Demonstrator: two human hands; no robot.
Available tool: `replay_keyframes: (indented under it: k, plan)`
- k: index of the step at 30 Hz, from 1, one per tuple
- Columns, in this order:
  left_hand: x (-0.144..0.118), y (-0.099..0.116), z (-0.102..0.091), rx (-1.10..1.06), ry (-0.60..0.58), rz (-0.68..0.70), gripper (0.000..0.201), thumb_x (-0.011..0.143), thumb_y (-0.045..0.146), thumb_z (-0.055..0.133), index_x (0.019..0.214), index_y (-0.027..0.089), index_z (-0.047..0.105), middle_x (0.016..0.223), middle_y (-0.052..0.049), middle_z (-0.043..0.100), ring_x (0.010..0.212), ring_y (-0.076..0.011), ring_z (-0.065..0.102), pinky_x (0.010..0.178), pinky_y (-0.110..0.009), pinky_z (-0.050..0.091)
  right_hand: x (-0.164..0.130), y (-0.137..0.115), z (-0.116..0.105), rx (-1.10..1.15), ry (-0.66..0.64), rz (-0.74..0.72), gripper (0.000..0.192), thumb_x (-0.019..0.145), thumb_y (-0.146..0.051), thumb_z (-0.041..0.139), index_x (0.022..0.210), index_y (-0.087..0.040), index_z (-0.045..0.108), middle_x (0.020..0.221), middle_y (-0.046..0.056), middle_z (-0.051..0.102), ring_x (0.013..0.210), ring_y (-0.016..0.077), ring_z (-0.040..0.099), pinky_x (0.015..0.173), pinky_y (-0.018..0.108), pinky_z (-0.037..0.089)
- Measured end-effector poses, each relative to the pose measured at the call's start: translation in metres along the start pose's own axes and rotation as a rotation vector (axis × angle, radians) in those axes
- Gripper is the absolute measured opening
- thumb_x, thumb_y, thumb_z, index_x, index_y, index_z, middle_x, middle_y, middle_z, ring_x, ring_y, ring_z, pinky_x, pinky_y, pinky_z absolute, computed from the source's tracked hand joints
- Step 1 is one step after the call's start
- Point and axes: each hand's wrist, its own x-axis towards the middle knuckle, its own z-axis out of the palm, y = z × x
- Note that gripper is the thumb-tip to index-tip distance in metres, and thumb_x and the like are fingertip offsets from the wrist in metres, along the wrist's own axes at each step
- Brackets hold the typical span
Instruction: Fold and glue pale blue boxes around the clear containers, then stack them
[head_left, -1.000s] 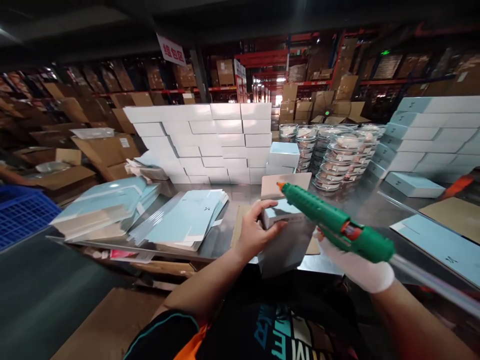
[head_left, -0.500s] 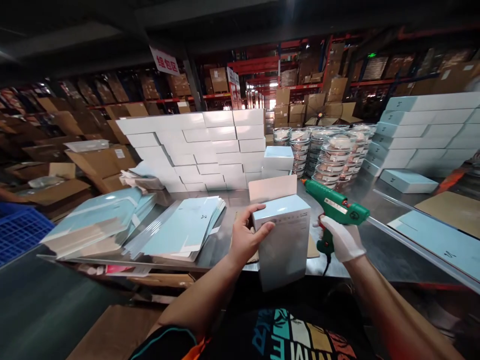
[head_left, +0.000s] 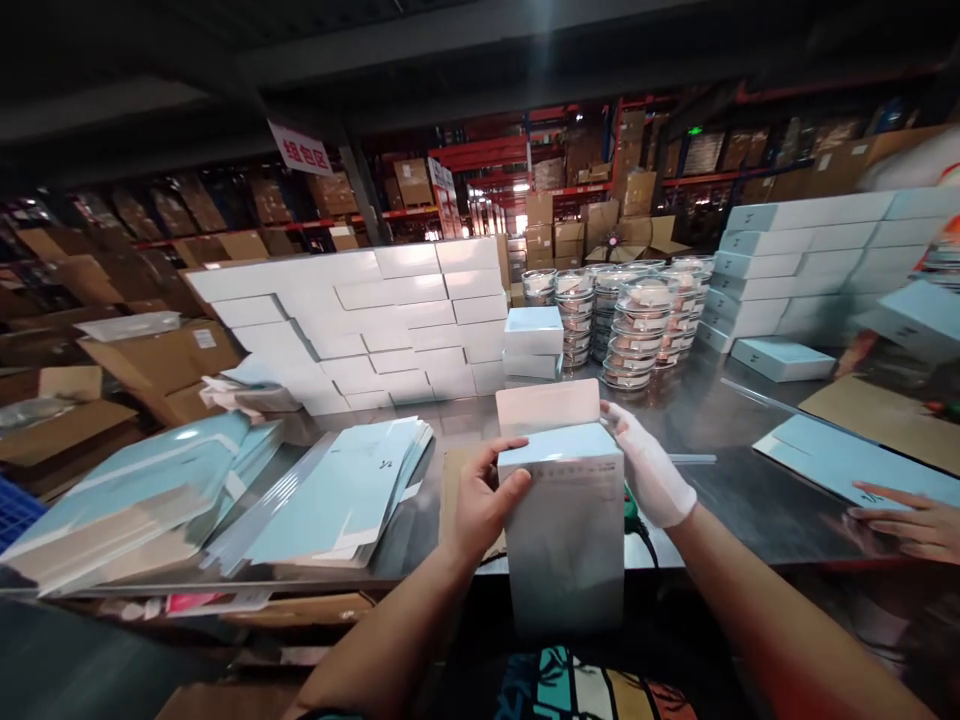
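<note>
A light blue and white cardboard box [head_left: 566, 540] stands upright at the table's front edge, its pale flap [head_left: 547, 405] raised at the far side. My left hand [head_left: 487, 495] grips the box's upper left corner, thumb on the near face. In a white glove, my right hand [head_left: 651, 465] is at the box's upper right edge, fingertips by the end of the flap. Behind the box and below that hand, part of a green glue gun [head_left: 634, 515] with a black cord shows; the rest is hidden.
Flat blue sheets [head_left: 337, 490] and clear plastic strips lie left. A wall of white boxes [head_left: 405, 320] and stacked clear round tubs [head_left: 637, 330] stand behind. At right, another person's hand [head_left: 907, 520] rests at a blue sheet, and a blue box [head_left: 919, 320] is held up.
My right hand has let go of the glue gun, now down behind the box, and moved to the box's right edge. My left hand stays on the box. Another person's hands have appeared at right.
</note>
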Motion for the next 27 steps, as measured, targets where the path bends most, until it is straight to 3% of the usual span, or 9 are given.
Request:
replay_keyframes:
  k: [4, 7, 9, 11, 15, 17, 24, 27]
  plan:
    - [-0.003, -0.004, 0.007, -0.018, -0.053, 0.072, 0.054, 0.077, 0.068, 0.085, 0.102, 0.021, 0.079, 0.109, -0.011, 0.076, 0.102, -0.0299, 0.073, 0.089, -0.039, 0.058, -0.007, -0.025, 0.000, 0.145, -0.196, -0.128, 0.050, 0.097, -0.062, 0.062, 0.125, -0.023, 0.072, 0.119, 0.010, 0.078, 0.118, 0.0295, 0.072, 0.113, 0.048, 0.055]
    - [-0.004, -0.012, 0.009, -0.088, -0.019, 0.121, 0.048, 0.078, 0.061, 0.088, 0.097, 0.022, 0.070, 0.125, -0.012, 0.073, 0.116, -0.0300, 0.072, 0.099, -0.040, 0.056, -0.019, -0.013, -0.009, 0.140, -0.258, -0.180, 0.071, 0.083, -0.069, 0.081, 0.134, -0.021, 0.067, 0.135, 0.015, 0.074, 0.127, 0.0324, 0.069, 0.112, 0.049, 0.056]
    - [-0.002, -0.016, 0.009, -0.182, 0.006, 0.122, 0.050, 0.077, 0.058, 0.091, 0.102, 0.024, 0.063, 0.120, -0.009, 0.074, 0.117, -0.0281, 0.072, 0.102, -0.042, 0.055, -0.030, 0.000, -0.013, 0.077, -0.251, -0.232, 0.070, 0.078, -0.066, 0.089, 0.129, -0.022, 0.070, 0.146, 0.018, 0.068, 0.134, 0.0338, 0.067, 0.114, 0.050, 0.055]
    - [0.000, -0.016, 0.007, -0.207, -0.025, 0.139, 0.056, 0.075, 0.059, 0.093, 0.109, 0.025, 0.063, 0.109, -0.007, 0.076, 0.115, -0.0283, 0.073, 0.104, -0.045, 0.055, -0.040, 0.007, -0.014, 0.050, -0.209, -0.277, 0.049, 0.087, -0.058, 0.085, 0.120, -0.025, 0.073, 0.150, 0.017, 0.066, 0.138, 0.0324, 0.065, 0.116, 0.052, 0.053]
    - [0.006, -0.006, 0.001, -0.079, -0.271, 0.240, 0.046, 0.086, 0.065, 0.081, 0.105, 0.024, 0.078, 0.114, -0.013, 0.077, 0.124, -0.0328, 0.071, 0.114, -0.053, 0.052, -0.054, 0.001, -0.011, 0.088, -0.227, -0.373, 0.024, 0.101, -0.040, 0.072, 0.123, -0.032, 0.076, 0.154, 0.010, 0.065, 0.144, 0.0284, 0.061, 0.121, 0.052, 0.050]
    - [0.007, -0.001, 0.000, -0.065, -0.330, 0.293, 0.038, 0.092, 0.063, 0.076, 0.098, 0.025, 0.082, 0.115, -0.013, 0.079, 0.125, -0.0329, 0.071, 0.117, -0.057, 0.050, -0.055, -0.004, -0.012, 0.084, -0.240, -0.395, 0.023, 0.102, -0.036, 0.072, 0.125, -0.036, 0.078, 0.152, 0.007, 0.067, 0.142, 0.0272, 0.063, 0.121, 0.051, 0.049]
    - [0.017, -0.001, -0.011, -0.038, -0.365, 0.376, 0.029, 0.098, 0.053, 0.073, 0.098, 0.026, 0.082, 0.110, -0.013, 0.082, 0.123, -0.0342, 0.074, 0.109, -0.060, 0.056, -0.046, -0.008, -0.012, 0.086, -0.246, -0.442, 0.027, 0.102, -0.031, 0.071, 0.126, -0.041, 0.080, 0.140, 0.006, 0.074, 0.132, 0.0274, 0.070, 0.115, 0.050, 0.056]
    - [0.030, 0.019, -0.017, 0.239, -0.562, 0.393, 0.028, 0.090, 0.052, 0.083, 0.104, 0.028, 0.082, 0.129, -0.015, 0.078, 0.137, -0.0380, 0.065, 0.119, -0.061, 0.048, -0.045, -0.009, 0.000, -0.007, -0.300, -0.579, 0.039, 0.105, -0.026, 0.066, 0.139, -0.042, 0.073, 0.145, 0.006, 0.072, 0.135, 0.0254, 0.068, 0.116, 0.047, 0.055]
